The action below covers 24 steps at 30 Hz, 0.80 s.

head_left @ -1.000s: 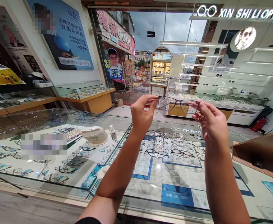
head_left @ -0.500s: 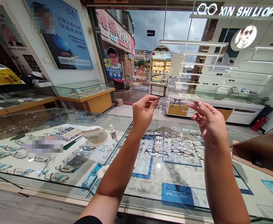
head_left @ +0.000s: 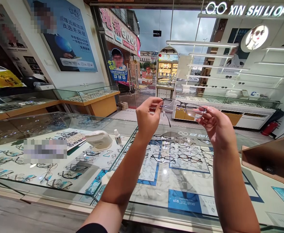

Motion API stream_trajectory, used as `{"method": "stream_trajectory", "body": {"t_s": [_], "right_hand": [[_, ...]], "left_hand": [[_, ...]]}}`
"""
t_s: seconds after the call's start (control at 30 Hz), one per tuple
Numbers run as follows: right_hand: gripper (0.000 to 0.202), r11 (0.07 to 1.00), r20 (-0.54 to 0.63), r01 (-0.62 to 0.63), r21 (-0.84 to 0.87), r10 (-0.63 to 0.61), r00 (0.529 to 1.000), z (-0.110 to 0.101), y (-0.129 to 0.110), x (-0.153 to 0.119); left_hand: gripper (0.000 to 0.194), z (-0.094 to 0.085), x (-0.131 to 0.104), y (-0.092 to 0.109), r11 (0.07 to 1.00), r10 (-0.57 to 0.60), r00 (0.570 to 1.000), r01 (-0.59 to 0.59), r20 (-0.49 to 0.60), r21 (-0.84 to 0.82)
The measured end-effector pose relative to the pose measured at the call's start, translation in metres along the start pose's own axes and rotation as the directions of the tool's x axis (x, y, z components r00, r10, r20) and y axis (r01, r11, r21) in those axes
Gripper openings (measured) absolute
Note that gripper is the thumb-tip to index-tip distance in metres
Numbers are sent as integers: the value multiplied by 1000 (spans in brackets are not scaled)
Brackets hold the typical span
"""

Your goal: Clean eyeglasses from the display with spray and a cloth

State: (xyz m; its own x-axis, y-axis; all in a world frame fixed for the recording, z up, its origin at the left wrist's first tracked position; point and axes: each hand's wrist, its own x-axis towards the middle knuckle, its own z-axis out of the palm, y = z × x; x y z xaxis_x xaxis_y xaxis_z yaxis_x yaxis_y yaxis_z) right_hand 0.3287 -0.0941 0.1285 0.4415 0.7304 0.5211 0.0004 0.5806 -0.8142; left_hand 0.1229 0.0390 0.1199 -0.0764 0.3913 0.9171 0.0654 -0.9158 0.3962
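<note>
Fingertips of our left hand pinched one end of the glasses, thumb and forefinger closed narrowly on the frame's corner by the hinge, while our right hand gripped the other end the same way, its fingers curled under the rim. We held the pair raised in the air between both hands, lenses roughly level, well above the glass counter. A thin temple arm hung down from the end nearest our left hand, and a small tag dangled just beside it. Under the counter glass lay rows of display frames on a white and blue lining. Farther to our left, on the counter, stood a small white bottle next to a white rounded device.
</note>
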Motion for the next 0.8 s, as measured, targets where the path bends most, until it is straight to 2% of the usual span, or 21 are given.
{"method": "stream_trajectory", "body": {"t_s": [0.17, 0.37, 0.5, 0.6, 0.73, 0.8], "right_hand": [[15, 993, 100, 112, -33, -108, 989, 11, -6, -11], [24, 950, 82, 275, -147, -265, 961, 20, -5, -18], [22, 933, 140, 324, -156, -304, 942, 12, -5, -15], [15, 897, 174, 357, -260, -320, 931, -2, -8, -11], [15, 766, 165, 400, -504, -369, 915, -16, -10, -7], [15, 710, 174, 415, -570, -388, 905, -17, -9, -6]], "left_hand": [[8, -5, -1, 11, 998, 33, 997, -29, -70, 52], [11, -6, -2, 18, 999, 26, 998, -24, -61, 48], [10, -8, 0, 16, 997, 50, 996, -46, -77, 56], [10, -12, 1, 15, 992, 110, 989, -102, -100, 77], [12, -15, 2, 18, 964, 230, 960, -202, -161, 174], [12, -15, 2, 20, 942, 294, 938, -252, -181, 222]]}}
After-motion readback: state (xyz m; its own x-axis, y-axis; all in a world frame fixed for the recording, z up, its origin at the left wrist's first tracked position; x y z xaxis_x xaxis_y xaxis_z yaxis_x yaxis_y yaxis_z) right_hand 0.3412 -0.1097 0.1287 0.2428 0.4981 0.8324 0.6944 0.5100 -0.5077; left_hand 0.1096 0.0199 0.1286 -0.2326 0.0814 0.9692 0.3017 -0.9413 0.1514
